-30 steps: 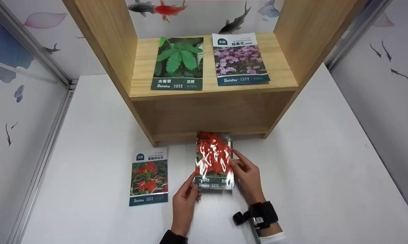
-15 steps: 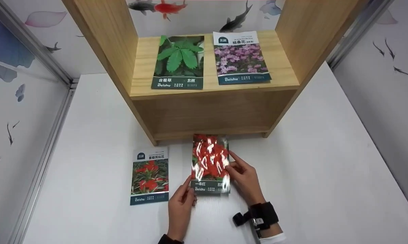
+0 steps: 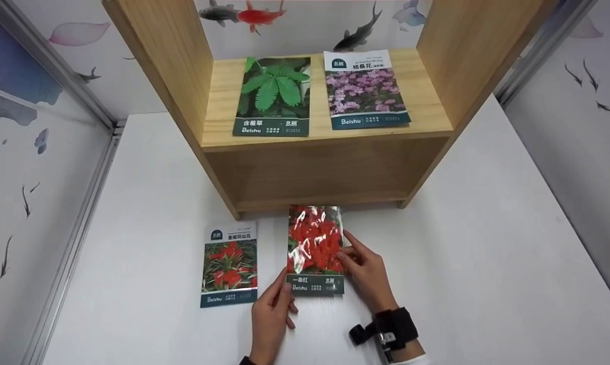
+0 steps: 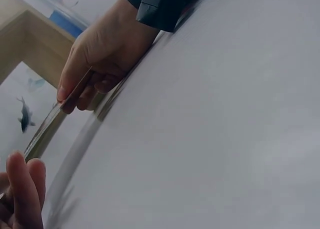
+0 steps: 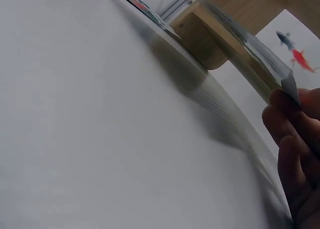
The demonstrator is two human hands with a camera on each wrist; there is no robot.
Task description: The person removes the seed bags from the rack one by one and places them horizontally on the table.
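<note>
A glossy seed packet point(image 3: 315, 243) with red flowers is held a little above the white table, in front of the shelf. My left hand point(image 3: 270, 314) pinches its lower left edge between thumb and fingers. On the other side my right hand point(image 3: 368, 271) grips the right edge, thumb on top. The left wrist view shows the packet point(image 4: 45, 131) edge-on between both hands, apart from the tabletop. In the right wrist view, the right fingers point(image 5: 292, 121) curl under the packet's edge. To the left, another seed packet point(image 3: 229, 266) with red flowers lies flat on the table.
A wooden shelf unit point(image 3: 330, 167) stands at the back. On its upper board lie a green-leaf seed packet point(image 3: 274, 99) and a pink-flower seed packet point(image 3: 366, 94). White walls with painted fish flank the white table point(image 3: 492, 253).
Both hands have brought the held packet slightly toward me and left, then steadied it. Glare on its front has lessened. The camera view has shifted a little; the other packets stay put.
</note>
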